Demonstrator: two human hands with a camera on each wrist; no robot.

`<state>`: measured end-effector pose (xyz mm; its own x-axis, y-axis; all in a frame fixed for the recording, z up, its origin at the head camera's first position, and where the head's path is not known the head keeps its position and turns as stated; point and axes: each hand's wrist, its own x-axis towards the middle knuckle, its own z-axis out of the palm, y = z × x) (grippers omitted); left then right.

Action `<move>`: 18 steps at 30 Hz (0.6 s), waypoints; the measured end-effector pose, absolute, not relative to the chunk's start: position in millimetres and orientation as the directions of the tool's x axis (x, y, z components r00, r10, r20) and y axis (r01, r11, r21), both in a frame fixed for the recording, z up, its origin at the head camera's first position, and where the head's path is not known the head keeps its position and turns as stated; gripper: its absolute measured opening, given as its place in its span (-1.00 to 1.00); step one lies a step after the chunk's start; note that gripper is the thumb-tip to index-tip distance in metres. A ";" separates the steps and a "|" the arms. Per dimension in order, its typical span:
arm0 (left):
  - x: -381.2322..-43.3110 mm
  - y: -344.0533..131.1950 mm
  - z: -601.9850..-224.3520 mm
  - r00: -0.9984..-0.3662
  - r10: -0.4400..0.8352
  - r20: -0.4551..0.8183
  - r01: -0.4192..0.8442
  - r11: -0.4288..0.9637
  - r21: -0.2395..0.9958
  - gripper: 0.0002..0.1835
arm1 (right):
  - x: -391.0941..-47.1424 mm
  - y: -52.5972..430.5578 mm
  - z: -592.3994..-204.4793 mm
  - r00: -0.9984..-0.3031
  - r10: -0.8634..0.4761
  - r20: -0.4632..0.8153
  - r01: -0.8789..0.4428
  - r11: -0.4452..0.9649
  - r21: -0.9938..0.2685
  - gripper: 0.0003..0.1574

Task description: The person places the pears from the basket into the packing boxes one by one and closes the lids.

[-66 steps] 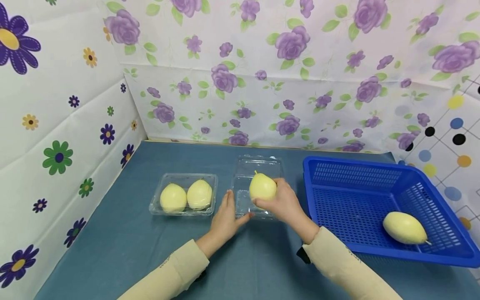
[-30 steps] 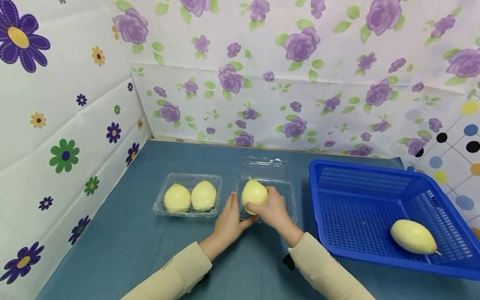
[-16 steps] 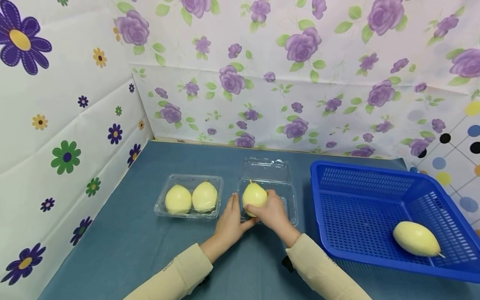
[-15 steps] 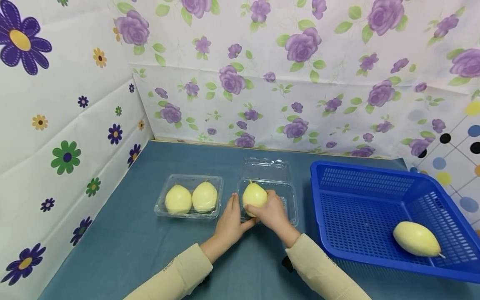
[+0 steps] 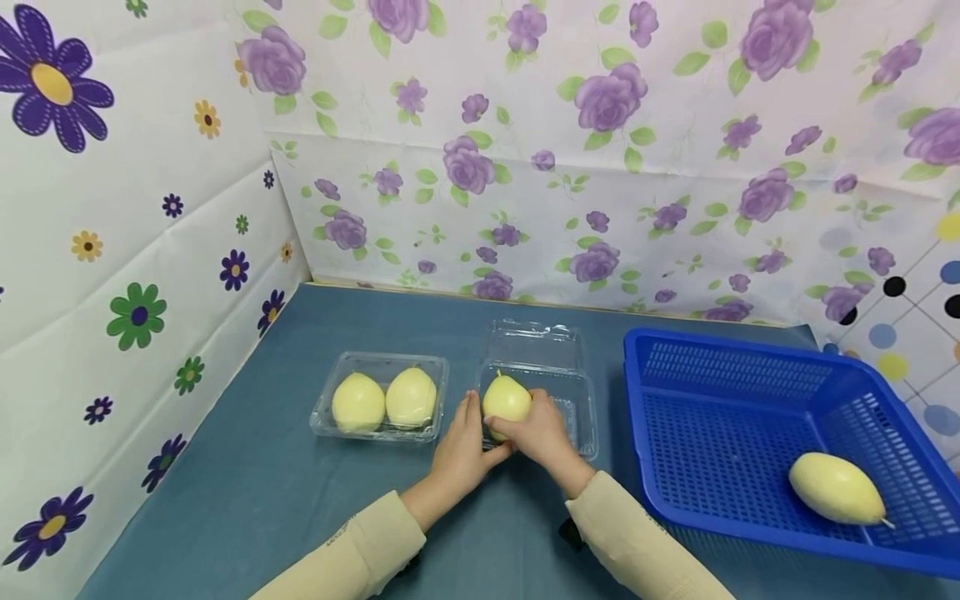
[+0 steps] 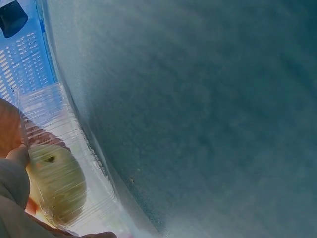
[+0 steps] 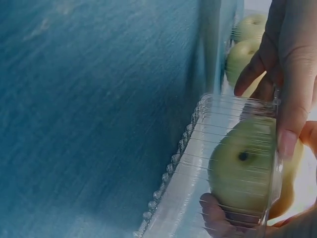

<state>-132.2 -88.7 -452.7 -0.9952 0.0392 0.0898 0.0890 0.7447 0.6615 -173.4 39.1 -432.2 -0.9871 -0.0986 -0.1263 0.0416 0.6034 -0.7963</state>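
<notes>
With fingers and thumb curled round its side, my right hand (image 5: pixel 543 429) grips a pale yellow pear (image 5: pixel 506 400). The pear stands stem up in the left half of an open clear plastic clamshell box (image 5: pixel 581 417), whose lid (image 5: pixel 534 343) is folded back. My left hand (image 5: pixel 459 454) lies along the box's left end, fingers straight and thumb at the front edge. Through the ribbed front wall in the right wrist view, the pear (image 7: pixel 240 173) shows its dark blossom end towards the camera. Right fingers are partly hidden behind the pear.
A clear plastic box (image 5: pixel 330 417) at the left holds two pears (image 5: pixel 358 404). On the right stands a blue slotted basket (image 5: pixel 637 433) with one pear (image 5: pixel 836 489) lying inside. Floral sheeting (image 5: pixel 420 158) rises behind and left of the blue-green tabletop (image 5: pixel 255 500).
Over the last two seconds, my right hand lowered the pear leftward into the box's left half. My left hand kept its place at the box's end. The head view shifted slightly.
</notes>
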 end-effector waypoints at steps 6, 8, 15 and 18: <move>-132.0 -88.3 -453.5 -0.995 0.040 0.096 0.093 0.746 0.659 0.02 | -173.7 38.9 -435.9 -0.989 -0.108 -0.100 0.011 0.619 -0.785 -0.03; -132.1 -88.2 -453.7 -0.994 0.040 0.100 0.096 0.748 0.657 0.01 | -174.3 38.8 -437.0 -0.989 -0.114 -0.092 0.000 0.624 -0.781 -0.03; -132.9 -88.7 -455.9 -0.993 0.036 0.112 0.101 0.755 0.648 0.01 | -175.4 38.2 -439.8 -0.988 -0.134 -0.081 -0.023 0.634 -0.773 -0.03; -132.8 -89.2 -456.6 -0.992 0.036 0.117 0.104 0.755 0.647 0.01 | -175.8 37.5 -441.9 -0.988 -0.131 -0.084 -0.023 0.657 -0.754 -0.01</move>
